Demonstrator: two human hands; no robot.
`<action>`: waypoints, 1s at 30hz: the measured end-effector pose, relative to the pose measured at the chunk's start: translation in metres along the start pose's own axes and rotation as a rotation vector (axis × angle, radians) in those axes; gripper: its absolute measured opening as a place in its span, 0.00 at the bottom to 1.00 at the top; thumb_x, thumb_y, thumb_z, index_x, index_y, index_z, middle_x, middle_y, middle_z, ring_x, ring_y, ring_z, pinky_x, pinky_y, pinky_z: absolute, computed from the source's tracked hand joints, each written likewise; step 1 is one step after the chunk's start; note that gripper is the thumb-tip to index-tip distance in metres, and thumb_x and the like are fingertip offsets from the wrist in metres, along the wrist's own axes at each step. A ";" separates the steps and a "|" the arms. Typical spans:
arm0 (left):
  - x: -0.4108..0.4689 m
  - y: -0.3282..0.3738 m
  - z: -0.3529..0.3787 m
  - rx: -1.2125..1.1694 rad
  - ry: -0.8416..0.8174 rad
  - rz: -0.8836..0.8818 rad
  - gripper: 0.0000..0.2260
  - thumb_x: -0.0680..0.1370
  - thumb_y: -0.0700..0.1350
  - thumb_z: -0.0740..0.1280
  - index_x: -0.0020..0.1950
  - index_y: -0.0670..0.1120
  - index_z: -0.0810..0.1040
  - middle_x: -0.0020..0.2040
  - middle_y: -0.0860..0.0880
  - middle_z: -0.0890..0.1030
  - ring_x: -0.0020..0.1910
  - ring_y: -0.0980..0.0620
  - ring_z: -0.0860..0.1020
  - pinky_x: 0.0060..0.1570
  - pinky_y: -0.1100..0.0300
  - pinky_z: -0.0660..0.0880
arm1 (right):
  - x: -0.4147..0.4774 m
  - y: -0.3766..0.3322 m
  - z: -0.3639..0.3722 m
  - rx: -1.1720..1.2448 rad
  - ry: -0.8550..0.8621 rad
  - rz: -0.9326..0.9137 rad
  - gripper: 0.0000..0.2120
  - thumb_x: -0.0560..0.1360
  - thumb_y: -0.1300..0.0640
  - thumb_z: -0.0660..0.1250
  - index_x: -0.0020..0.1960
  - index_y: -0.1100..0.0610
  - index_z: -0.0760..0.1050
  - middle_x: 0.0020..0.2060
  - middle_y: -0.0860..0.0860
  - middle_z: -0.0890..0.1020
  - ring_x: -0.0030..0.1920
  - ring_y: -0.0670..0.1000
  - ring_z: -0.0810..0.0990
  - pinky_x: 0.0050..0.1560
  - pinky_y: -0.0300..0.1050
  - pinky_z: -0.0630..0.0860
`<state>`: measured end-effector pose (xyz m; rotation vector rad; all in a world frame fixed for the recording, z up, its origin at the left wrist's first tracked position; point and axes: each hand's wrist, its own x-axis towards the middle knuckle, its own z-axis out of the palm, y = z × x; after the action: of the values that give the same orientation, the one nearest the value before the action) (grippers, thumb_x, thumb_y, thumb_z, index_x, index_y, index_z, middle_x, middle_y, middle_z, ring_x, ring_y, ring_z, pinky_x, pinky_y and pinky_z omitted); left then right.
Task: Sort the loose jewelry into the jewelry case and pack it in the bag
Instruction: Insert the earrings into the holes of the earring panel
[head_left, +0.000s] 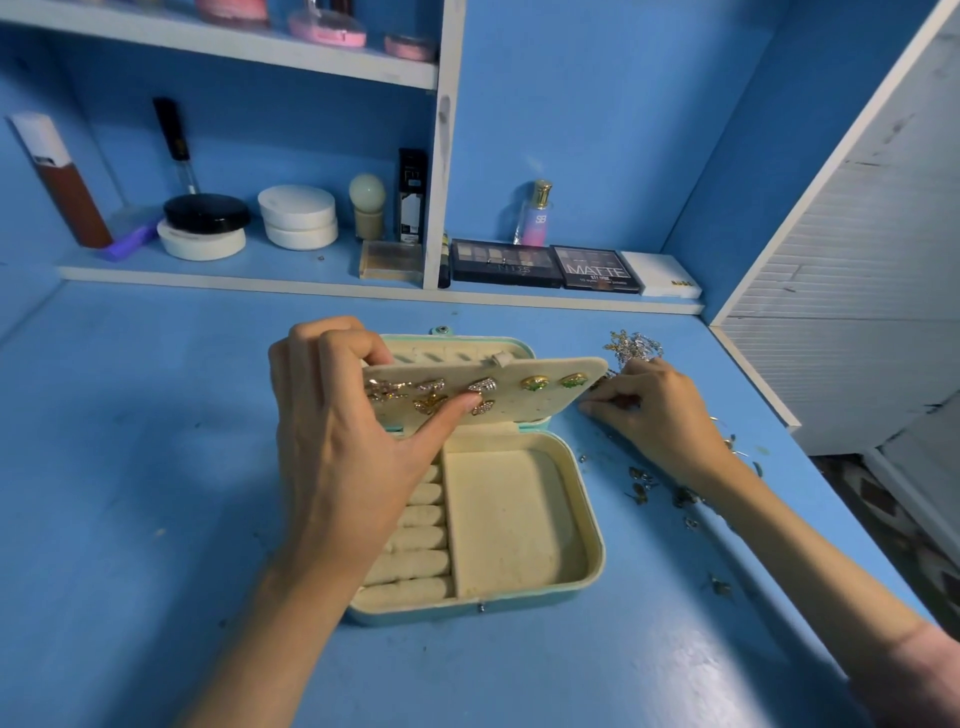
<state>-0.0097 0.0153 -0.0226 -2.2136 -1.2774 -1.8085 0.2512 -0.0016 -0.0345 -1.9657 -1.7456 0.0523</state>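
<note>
1. The case (587, 571) lies open on the counter (156, 467) in the middle of the scene. Its near half shows ring rolls (415, 540) on the left and a bare tray (514, 519) on the right.
2. The left grip (343, 447) holds the panel (524, 402) raised between the two halves, fingers curled over its far left edge and thumb laid across its front. The panel looks thin and padded, so it would likely bend if pressed without that backing.
3. Several earrings (535, 383) sit pinned on the panel. The thumb tip lies among them.
4. The jewelry (631, 345) lies loose on the counter right of the case, in a tangled far heap and as scattered bits (644, 480) nearer.
5. The right grip (649, 415) rests on the counter just beside the panel's right edge, fingers bent down among the pieces. Whether they pinch one cannot be told.
6. The pieces are probably very light, hard and slippery, with thin posts that bend and stones that snag. Each is best taken by its decorated head between fingertip and thumb, post left free.
7. The heap looks interlocked, so lifting one piece may drag others along.
8. The case seems light and stiff-shelled. Once shut, it should be taken by its long sides.
9. No bag is in view.
</note>
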 end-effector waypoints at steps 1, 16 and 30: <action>0.000 0.000 0.000 0.001 -0.001 -0.001 0.25 0.67 0.56 0.76 0.49 0.45 0.65 0.48 0.40 0.71 0.49 0.45 0.68 0.50 0.61 0.64 | 0.000 0.000 -0.001 -0.006 -0.002 0.001 0.04 0.70 0.54 0.74 0.45 0.50 0.85 0.32 0.47 0.73 0.41 0.51 0.69 0.40 0.48 0.70; -0.001 -0.001 0.001 -0.005 0.007 -0.002 0.25 0.66 0.55 0.77 0.48 0.45 0.65 0.46 0.40 0.71 0.47 0.45 0.67 0.50 0.63 0.63 | 0.003 -0.006 -0.004 -0.092 -0.078 -0.091 0.03 0.72 0.56 0.71 0.44 0.52 0.83 0.36 0.49 0.77 0.43 0.52 0.72 0.41 0.49 0.73; 0.020 -0.005 0.011 -0.010 -0.064 -0.116 0.28 0.63 0.58 0.74 0.52 0.47 0.66 0.49 0.52 0.68 0.49 0.50 0.67 0.48 0.65 0.62 | 0.013 -0.111 -0.055 0.677 0.085 -0.227 0.03 0.77 0.57 0.62 0.45 0.54 0.70 0.44 0.52 0.83 0.48 0.52 0.81 0.48 0.46 0.74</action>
<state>-0.0038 0.0352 -0.0119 -2.2649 -1.4396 -1.7988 0.1702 -0.0032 0.0603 -1.2606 -1.6031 0.4170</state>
